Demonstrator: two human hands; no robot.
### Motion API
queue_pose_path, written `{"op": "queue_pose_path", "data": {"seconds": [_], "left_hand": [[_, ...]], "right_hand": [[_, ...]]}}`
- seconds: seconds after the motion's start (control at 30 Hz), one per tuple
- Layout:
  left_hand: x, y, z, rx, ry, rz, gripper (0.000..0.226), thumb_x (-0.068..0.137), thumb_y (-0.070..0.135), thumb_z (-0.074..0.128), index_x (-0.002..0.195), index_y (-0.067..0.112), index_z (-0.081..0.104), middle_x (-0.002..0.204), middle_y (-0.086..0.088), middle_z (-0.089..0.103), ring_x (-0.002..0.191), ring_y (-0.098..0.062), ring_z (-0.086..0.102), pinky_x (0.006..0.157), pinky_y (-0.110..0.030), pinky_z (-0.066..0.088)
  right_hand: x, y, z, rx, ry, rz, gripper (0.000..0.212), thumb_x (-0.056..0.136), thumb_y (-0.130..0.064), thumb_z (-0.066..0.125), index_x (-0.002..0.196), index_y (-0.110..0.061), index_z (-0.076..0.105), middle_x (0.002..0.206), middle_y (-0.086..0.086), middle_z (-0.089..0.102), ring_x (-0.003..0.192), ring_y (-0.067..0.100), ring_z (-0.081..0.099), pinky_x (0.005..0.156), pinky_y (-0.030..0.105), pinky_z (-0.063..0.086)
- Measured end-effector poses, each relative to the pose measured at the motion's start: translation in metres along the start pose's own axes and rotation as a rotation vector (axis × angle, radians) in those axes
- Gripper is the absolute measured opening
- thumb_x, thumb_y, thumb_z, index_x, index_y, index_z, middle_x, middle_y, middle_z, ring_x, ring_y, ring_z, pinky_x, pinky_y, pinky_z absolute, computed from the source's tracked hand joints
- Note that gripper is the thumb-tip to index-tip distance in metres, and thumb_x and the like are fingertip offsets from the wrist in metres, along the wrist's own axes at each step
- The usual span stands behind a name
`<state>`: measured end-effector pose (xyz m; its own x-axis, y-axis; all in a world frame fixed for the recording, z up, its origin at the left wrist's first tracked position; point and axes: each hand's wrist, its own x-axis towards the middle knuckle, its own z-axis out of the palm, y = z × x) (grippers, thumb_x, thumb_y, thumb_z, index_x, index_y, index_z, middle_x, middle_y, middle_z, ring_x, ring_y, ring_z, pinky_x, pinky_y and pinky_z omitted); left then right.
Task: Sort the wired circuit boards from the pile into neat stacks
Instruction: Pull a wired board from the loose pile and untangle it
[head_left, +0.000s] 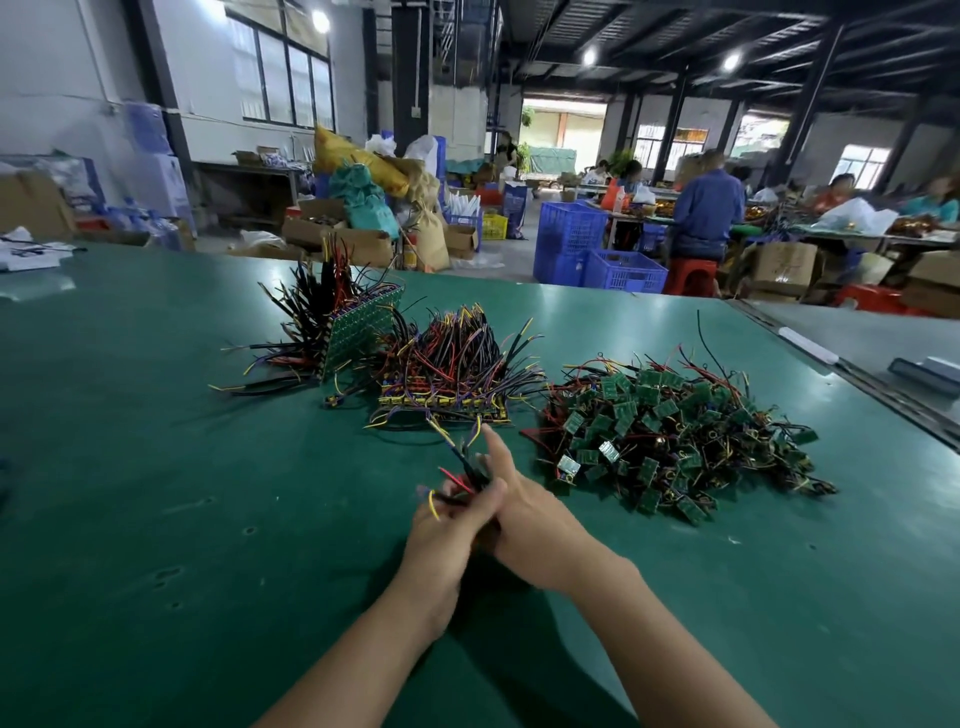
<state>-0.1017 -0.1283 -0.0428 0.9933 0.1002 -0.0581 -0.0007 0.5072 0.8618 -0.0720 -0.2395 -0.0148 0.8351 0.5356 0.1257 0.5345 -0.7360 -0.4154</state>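
Around you: on the green table (156, 467), a loose pile of wired circuit boards (675, 441) lies to the right of your hands. A flat stack (447, 384) with its wires bristling upward lies straight ahead, and a tilted stack (358, 327) stands on edge just left of it.
Beyond the table: blue crates (571, 244), cartons and sacks, and a seated worker in blue (706, 208) at a far bench.
In the way: the flat stack's stray wires reach almost to your fingertips.
In your hands: a bundle of wired boards (465, 475), held above the table at centre, near the flat stack.
Fingers: your left hand (441, 535) curls round the bundle, thumb (491, 491) pressed over the wires. Your right hand (535, 514) lies against it, index finger (493, 447) straight beside the wires. Its other fingers are hidden, so its grip cannot be told.
Direction: the wires fan away from you and slightly left, toward the flat stack. The boards themselves are hidden between your palms.
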Motion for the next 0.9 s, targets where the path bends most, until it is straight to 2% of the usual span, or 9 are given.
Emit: {"op": "queue_pose_path", "data": {"seconds": [0.13, 0.23, 0.3, 0.37, 0.43, 0.53, 0.67, 0.8, 0.9], "left_hand": [[0.007, 0.002, 0.003, -0.184, 0.254, -0.083, 0.01, 0.088, 0.017, 0.066, 0.088, 0.007, 0.066, 0.085, -0.015, 0.07, 0.072, -0.024, 0.067, 0.07, -0.034, 0.053], [0.01, 0.01, -0.003, -0.366, 0.197, -0.147, 0.028, 0.095, 0.024, 0.054, 0.07, 0.012, 0.051, 0.062, -0.002, 0.051, 0.053, -0.013, 0.055, 0.058, -0.026, 0.049], [0.012, 0.016, -0.01, -0.478, 0.153, -0.132, 0.03, 0.092, 0.035, 0.055, 0.072, 0.014, 0.048, 0.052, 0.005, 0.039, 0.043, -0.008, 0.047, 0.058, -0.025, 0.045], [0.013, 0.019, -0.015, -0.519, 0.095, -0.086, 0.03, 0.082, 0.044, 0.057, 0.074, 0.015, 0.054, 0.046, 0.009, 0.038, 0.039, -0.006, 0.046, 0.065, -0.027, 0.044], [0.013, 0.019, -0.018, -0.521, 0.026, -0.051, 0.036, 0.077, 0.047, 0.057, 0.055, 0.019, 0.051, 0.045, 0.009, 0.04, 0.041, -0.006, 0.049, 0.067, -0.028, 0.044], [0.016, 0.021, -0.022, -0.558, 0.054, -0.031, 0.044, 0.08, 0.047, 0.056, 0.05, 0.019, 0.043, 0.048, 0.006, 0.041, 0.044, -0.008, 0.048, 0.068, -0.028, 0.047], [0.017, 0.024, -0.026, -0.644, 0.173, -0.057, 0.049, 0.095, 0.045, 0.05, 0.057, 0.015, 0.04, 0.062, -0.002, 0.053, 0.065, -0.015, 0.059, 0.075, -0.033, 0.05], [0.016, 0.028, -0.028, -0.722, 0.171, -0.114, 0.052, 0.098, 0.041, 0.049, 0.054, 0.015, 0.038, 0.073, -0.006, 0.064, 0.081, -0.02, 0.069, 0.085, -0.038, 0.05], [0.013, 0.028, -0.029, -0.791, 0.115, -0.164, 0.056, 0.099, 0.041, 0.045, 0.051, 0.014, 0.042, 0.083, -0.009, 0.07, 0.083, -0.024, 0.071, 0.089, -0.04, 0.049]], "right_hand": [[-0.004, -0.003, 0.009, 0.018, -0.007, -0.045, 0.105, 0.082, -0.02, 0.061, 0.15, -0.035, -0.017, 0.152, 0.005, 0.034, 0.117, 0.039, 0.054, 0.09, 0.047, 0.048], [-0.003, 0.001, 0.009, 0.041, 0.029, -0.054, 0.102, 0.079, -0.026, 0.062, 0.153, -0.033, -0.008, 0.15, 0.002, 0.036, 0.119, 0.032, 0.054, 0.09, 0.035, 0.045], [-0.004, 0.002, 0.009, 0.146, 0.008, -0.095, 0.092, 0.079, -0.022, 0.065, 0.154, -0.027, 0.01, 0.14, 0.004, 0.049, 0.112, 0.027, 0.057, 0.086, 0.023, 0.04], [-0.007, 0.002, 0.01, 0.236, 0.012, -0.164, 0.077, 0.081, -0.016, 0.067, 0.149, -0.023, 0.031, 0.123, -0.001, 0.062, 0.101, 0.014, 0.06, 0.08, 0.01, 0.037], [-0.01, 0.001, 0.012, 0.311, 0.067, -0.192, 0.07, 0.082, -0.015, 0.068, 0.146, -0.021, 0.041, 0.116, -0.007, 0.064, 0.096, -0.001, 0.057, 0.08, 0.004, 0.036], [-0.014, 0.0, 0.016, 0.344, 0.166, -0.244, 0.065, 0.085, -0.018, 0.066, 0.146, -0.022, 0.043, 0.117, 0.0, 0.066, 0.099, 0.006, 0.061, 0.087, 0.015, 0.045], [-0.017, -0.002, 0.023, 0.191, 0.248, -0.303, 0.053, 0.087, -0.021, 0.059, 0.14, -0.021, 0.053, 0.096, 0.006, 0.066, 0.087, 0.018, 0.057, 0.081, 0.024, 0.045], [-0.013, -0.001, 0.024, -0.021, 0.384, -0.379, 0.046, 0.082, -0.021, 0.061, 0.128, -0.018, 0.064, 0.094, 0.003, 0.072, 0.107, 0.022, 0.058, 0.105, 0.034, 0.039], [-0.012, -0.001, 0.02, 0.059, 0.293, -0.443, 0.046, 0.084, -0.013, 0.064, 0.13, -0.013, 0.063, 0.092, 0.007, 0.071, 0.09, 0.025, 0.06, 0.086, 0.031, 0.05]]}}
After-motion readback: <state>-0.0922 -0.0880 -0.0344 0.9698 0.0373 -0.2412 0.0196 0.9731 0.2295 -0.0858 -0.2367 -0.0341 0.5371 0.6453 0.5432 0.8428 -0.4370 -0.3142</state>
